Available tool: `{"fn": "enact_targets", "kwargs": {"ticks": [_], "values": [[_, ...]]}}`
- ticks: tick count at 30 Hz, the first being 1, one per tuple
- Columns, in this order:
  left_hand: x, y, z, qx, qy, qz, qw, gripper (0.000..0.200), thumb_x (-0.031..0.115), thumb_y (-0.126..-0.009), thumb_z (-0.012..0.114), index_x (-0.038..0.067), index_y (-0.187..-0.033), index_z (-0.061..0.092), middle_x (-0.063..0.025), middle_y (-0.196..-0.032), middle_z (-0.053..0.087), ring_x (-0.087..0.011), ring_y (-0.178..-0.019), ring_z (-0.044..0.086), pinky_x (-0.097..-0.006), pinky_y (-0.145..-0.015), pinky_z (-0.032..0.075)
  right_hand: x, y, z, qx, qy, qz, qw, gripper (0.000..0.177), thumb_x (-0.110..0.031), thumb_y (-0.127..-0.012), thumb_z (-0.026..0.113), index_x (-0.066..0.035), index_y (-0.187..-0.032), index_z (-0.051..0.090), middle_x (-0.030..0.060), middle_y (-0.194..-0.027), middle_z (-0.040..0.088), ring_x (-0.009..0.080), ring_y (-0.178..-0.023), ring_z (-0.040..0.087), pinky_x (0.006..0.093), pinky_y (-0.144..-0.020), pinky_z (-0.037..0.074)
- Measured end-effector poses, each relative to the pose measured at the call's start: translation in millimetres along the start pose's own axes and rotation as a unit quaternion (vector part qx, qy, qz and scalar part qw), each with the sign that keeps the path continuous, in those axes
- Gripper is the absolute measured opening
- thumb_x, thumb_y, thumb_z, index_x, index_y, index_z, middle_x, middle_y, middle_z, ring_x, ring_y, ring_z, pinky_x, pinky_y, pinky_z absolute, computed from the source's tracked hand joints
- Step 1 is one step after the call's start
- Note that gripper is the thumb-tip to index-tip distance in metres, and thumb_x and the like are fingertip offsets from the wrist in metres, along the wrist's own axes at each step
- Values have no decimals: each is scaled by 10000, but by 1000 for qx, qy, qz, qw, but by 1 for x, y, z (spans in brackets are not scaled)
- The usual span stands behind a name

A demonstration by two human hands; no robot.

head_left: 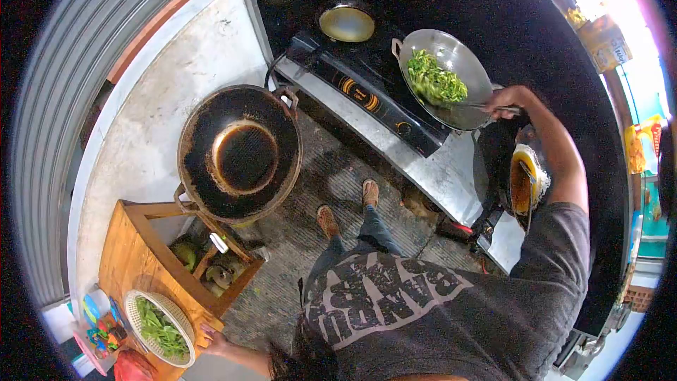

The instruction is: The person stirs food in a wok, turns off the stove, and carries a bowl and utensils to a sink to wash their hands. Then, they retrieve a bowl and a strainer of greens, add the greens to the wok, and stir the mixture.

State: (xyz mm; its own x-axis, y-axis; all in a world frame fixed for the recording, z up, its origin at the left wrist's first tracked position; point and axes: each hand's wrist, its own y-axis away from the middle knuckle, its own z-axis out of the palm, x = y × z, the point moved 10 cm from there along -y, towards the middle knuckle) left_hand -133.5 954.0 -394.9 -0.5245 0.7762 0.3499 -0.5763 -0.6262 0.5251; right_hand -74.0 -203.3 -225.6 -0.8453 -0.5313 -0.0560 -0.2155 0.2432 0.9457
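Note:
My right hand [504, 101] is closed around the handle of a spatula [468, 105], whose far end reaches into chopped green vegetables [435, 79]. The greens lie in a silver wok [471, 64] on a black gas stove [374, 99], with some blur at their lower edge. At the lower left, my left hand [211, 341] rests on the edge of a wooden table [151, 257], fingers out and holding nothing that shows. Right beside it stands a cream woven basket [185, 317] of green leaves [161, 330].
A large blackened wok [243, 155] sits on the left between the pale counter [141, 134] and wooden table. Behind the stove's left burner is a small pan [347, 23]. By my right forearm stands a pan of brown liquid [522, 187] with a utensil in it.

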Motion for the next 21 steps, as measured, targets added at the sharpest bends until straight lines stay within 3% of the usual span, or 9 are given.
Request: {"fn": "enact_targets", "kwargs": {"ticks": [4, 7, 8, 11, 14, 15, 17, 19, 21], "values": [[9, 2, -16, 33, -97, 68, 992, 647, 312, -734, 638, 40, -1149, 223, -238, -1198, 344, -385, -1052, 436, -539, -844, 433, -58, -4, -11, 331, 47, -213, 918, 258, -256, -850, 501, -28, -765, 585, 21, -450, 452, 109, -379, 443, 273, -344, 337], [9, 8, -25, 36, -152, 77, 985, 660, 330, -735, 634, 39, -1160, 221, -237, -1192, 341, -384, -1040, 441, -530, -837, 438, -55, -12, -14, 306, 66, -202, 928, 264, -225, -860, 475, 7, -780, 573, 22, -428, 431, 112, -377, 440, 279, -349, 341], [6, 11, -25, 38, -169, 78, 982, 665, 336, -735, 632, 38, -1164, 220, -237, -1190, 339, -384, -1036, 442, -527, -835, 440, -52, -6, -12, 271, -15, -280, 921, 243, -189, -869, 440, 4, -805, 571, 6, -451, 436, 104, -370, 421, 263, -346, 328], [1, 18, -20, 35, -210, 72, 974, 678, 353, -736, 627, 37, -1175, 218, -236, -1183, 336, -383, -1024, 447, -518, -827, 446, -44, 41, -12, 319, -207, -179, 907, 226, -169, -876, 420, 1, -828, 562, 3, -471, 437, 94, -367, 404, 243, -340, 310], [-10, 10, -5, 1, -249, 45, 967, 692, 370, -737, 623, 35, -1186, 216, -236, -1177, 332, -383, -1013, 452, -510, -820, 452, -23, 8, -24, 226, -379, -258, 860, 200, -166, -874, 437, -7, -898, 555, 8, -530, 457, 93, -356, 386, 225, -337, 312], [-7, 6, 3, -22, -263, 37, 964, 697, 376, -737, 621, 34, -1189, 215, -235, -1175, 331, -383, -1009, 454, -507, -818, 454, -4, -15, -32, 218, -350, -237, 880, 209, -159, -866, 466, 6, -968, 543, 35, -626, 503, 94, -438, 432, 216, -402, 355], [-17, 13, 18, -54, -292, 33, 954, 707, 388, -737, 618, 33, -1196, 214, -235, -1171, 328, -382, -1001, 457, -501, -813, 458, -13, -16, -41, 334, -226, -350, 845, 277, -176, -869, 487, 47, -1032, 512, 49, -816, 556, 112, -719, 488, 229, -632, 408], [-24, 19, 22, -52, -298, 61, 951, 717, 400, -738, 615, 32, -1204, 213, -235, -1166, 326, -382, -993, 460, -495, -808, 462, -33, -13, -34, 413, 9, -391, 823, 369, -179, -888, 454, 32, -1190, 432, 106, -970, 562, 180, -879, 532, 273, -761, 423], [-22, 30, 23, -26, -263, 112, 958, 727, 411, -738, 612, 31, -1211, 211, -234, -1162, 323, -381, -986, 463, -489, -803, 466, -31, -13, -3, 251, -379, -394, 799, 453, -202, -888, 425, 4, -1279, 327, 169, -1263, 396, 307, -1078, 474, 421, -855, 411]]}}
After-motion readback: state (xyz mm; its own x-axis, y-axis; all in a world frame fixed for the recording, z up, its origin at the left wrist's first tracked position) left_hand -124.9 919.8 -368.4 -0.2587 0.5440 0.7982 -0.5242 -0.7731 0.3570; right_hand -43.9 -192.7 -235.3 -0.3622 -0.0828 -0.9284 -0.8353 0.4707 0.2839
